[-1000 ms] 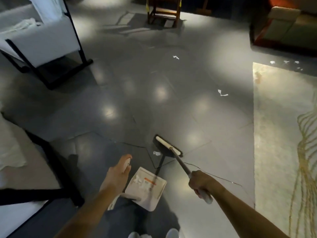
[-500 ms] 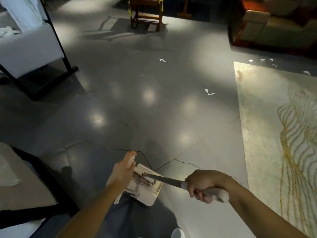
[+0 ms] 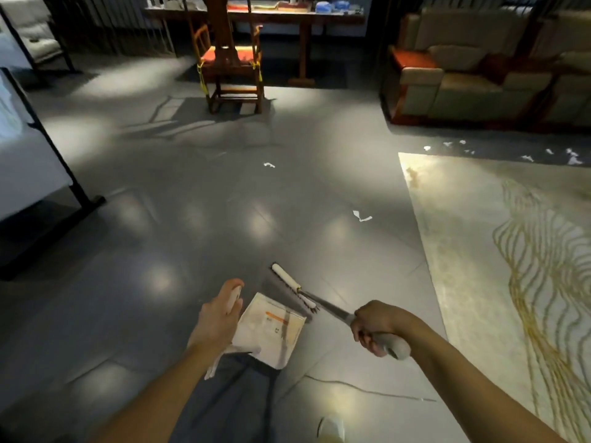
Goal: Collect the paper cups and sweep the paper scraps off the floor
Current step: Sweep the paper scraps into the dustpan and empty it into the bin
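My left hand grips the white handle of a white dustpan, which hangs low over the grey floor in front of me. My right hand grips the handle of a small broom; its white brush head is raised just past the pan's far edge. One paper scrap lies on the tiles ahead to the right, near the rug's edge. Another paper scrap lies farther off in the middle. Several paper scraps are strewn along the far edge of the rug. No paper cup is in view.
A pale rug with gold lines covers the floor at right. A wooden chair stands before a long table at the back. A beige sofa is at far right, a white armchair with a black frame at left.
My view has lifted and turned toward the far room. The broom went from the floor into the pan and now sits raised beyond it. The scrap by the brush is gone from the floor.
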